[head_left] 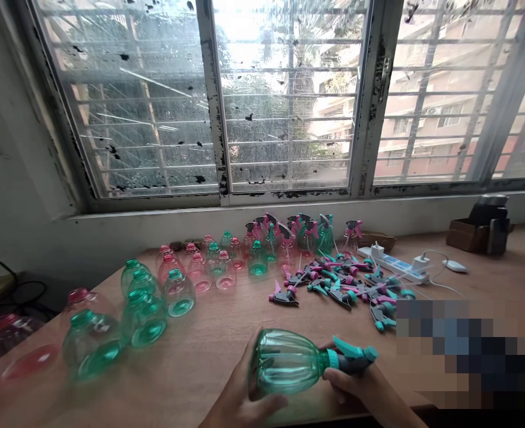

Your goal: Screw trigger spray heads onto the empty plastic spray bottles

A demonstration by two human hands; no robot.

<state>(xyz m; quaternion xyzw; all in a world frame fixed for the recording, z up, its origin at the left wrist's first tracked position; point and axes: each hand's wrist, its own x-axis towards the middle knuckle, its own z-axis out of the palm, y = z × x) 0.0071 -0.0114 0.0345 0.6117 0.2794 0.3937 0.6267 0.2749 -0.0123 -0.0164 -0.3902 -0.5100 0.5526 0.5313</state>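
A green see-through spray bottle (289, 361) lies on its side in the air above the table's front edge, its teal and grey trigger head (354, 355) pointing right. My left hand (251, 386) is wrapped round the bottle's base. At the neck, my right hand (349, 383) has its fingers closed about the teal collar, below the trigger. The head sits on the neck; how tightly, I cannot tell. Beyond my hands lies a heap of loose trigger sprayers (338, 279) in pink, teal and grey.
Open-topped green bottles (144, 318) and pink bottles (199, 273) stand on the left. Several bottles with heads (307, 238) line the wall. A power strip (394, 264), a white mouse (455, 266) and a cardboard box (467, 235) are at the right. A blurred patch covers the lower right.
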